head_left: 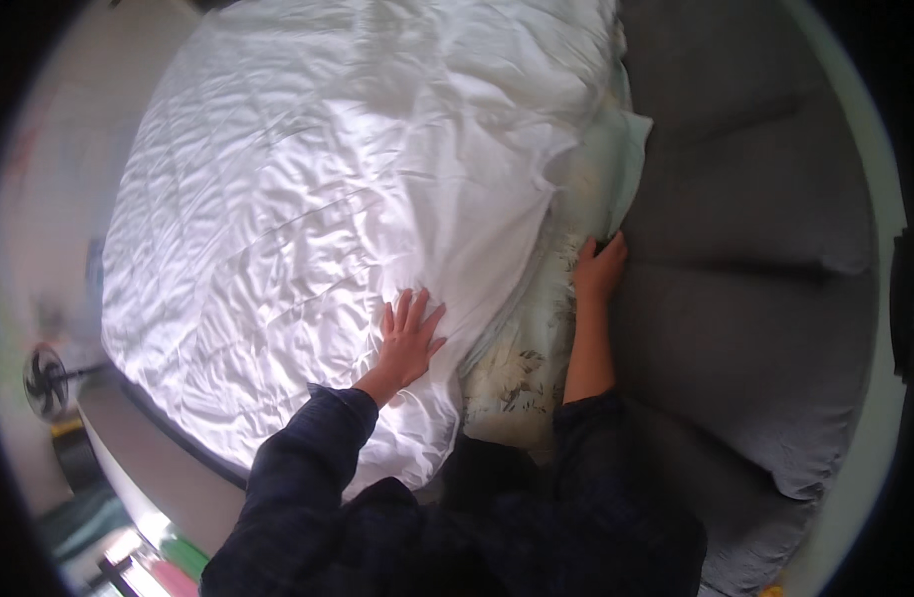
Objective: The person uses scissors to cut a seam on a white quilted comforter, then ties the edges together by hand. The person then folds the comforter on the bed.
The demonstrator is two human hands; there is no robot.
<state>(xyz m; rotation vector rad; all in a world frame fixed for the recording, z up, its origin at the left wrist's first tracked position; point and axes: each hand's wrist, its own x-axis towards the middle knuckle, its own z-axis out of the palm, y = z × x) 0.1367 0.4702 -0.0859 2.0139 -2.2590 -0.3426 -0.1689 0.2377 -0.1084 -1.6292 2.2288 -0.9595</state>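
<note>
A white quilted comforter [278, 209] with many wrinkles covers most of the bed. My left hand [409, 343] lies on it with fingers spread, palm down, near its right side. Along that side, a pale green floral sheet [512, 383] shows from under the comforter. My right hand [598, 267] is at the sheet's right border, beside the grey padded headboard [735, 338]. Its fingers are curled at the sheet's edge, which runs up from them to a loose corner; the fingertips are partly hidden.
The headboard's deep creases run along the whole right side. A dark fan [46, 383] stands at the far left, past the bed's grey side frame [164, 453]. Green and pink items [182, 557] lie at the lower left.
</note>
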